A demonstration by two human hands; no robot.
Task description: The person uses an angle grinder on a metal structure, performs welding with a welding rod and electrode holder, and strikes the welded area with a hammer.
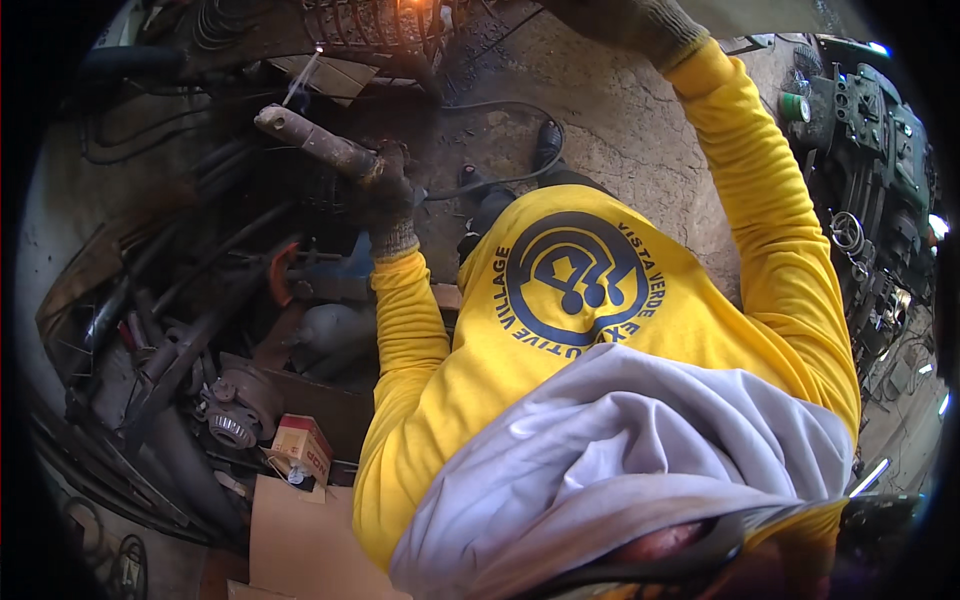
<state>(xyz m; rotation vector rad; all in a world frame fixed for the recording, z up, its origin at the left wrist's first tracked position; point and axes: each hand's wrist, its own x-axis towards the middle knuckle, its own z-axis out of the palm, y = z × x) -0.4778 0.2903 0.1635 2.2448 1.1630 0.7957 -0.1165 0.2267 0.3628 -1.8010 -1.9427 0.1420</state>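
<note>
My left hand [387, 195], in a dark work glove with a knit cuff, is closed around a welding electrode holder [315, 142]. A short thin electrode [301, 78] sticks up from the holder's far end, with a bright tip and a wisp of smoke. Beyond it, at the top edge, stands a barred metal frame [350, 25] with an orange glow on its right part. My right hand [640, 25], also gloved, reaches to the top edge at the right of the frame. Its fingers are cut off by the picture's edge, so their grip is hidden. A pale flat surface [770, 14] lies beside it.
A dark cable [530, 178] loops over the concrete floor [640, 140] near my feet. At left lie metal bars, an orange-handled tool [281, 275], a grey motor-like part [240, 405], a small box [300, 445] and cardboard [310, 535]. Dark machinery [870, 150] stands right.
</note>
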